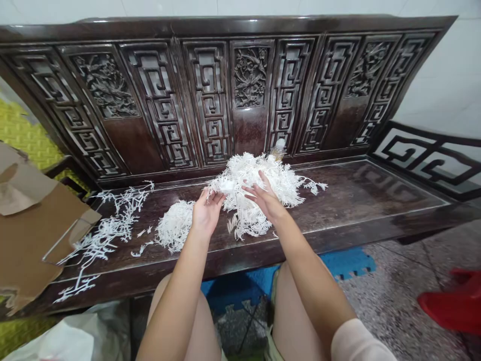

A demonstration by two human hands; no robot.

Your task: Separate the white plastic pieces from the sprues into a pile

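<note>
Over the dark wooden surface [356,200] of a carved bench, a heap of frayed white strands [250,193] lies right in front of me (paper or plastic, I can't tell which). My left hand [207,214] is half closed at the heap's left edge, thumb and curled fingers pinching a small white tuft [227,187]. My right hand [265,196] is spread wider, palm down, its fingers resting on top of the heap, and the two hands are just apart. To the left of the heap sits a rounder white clump [175,225], and farther left, loose white sprigs [112,228] trail across the surface towards a sheet of torn brown cardboard [33,225] overhanging the bench's end. A plastic bottle [278,149] stands just behind the heap, against the carved backrest [250,77]. Down on the floor are a blue foam mat [345,263], a red plastic object [451,301] and a white plastic bag [56,341].
</note>
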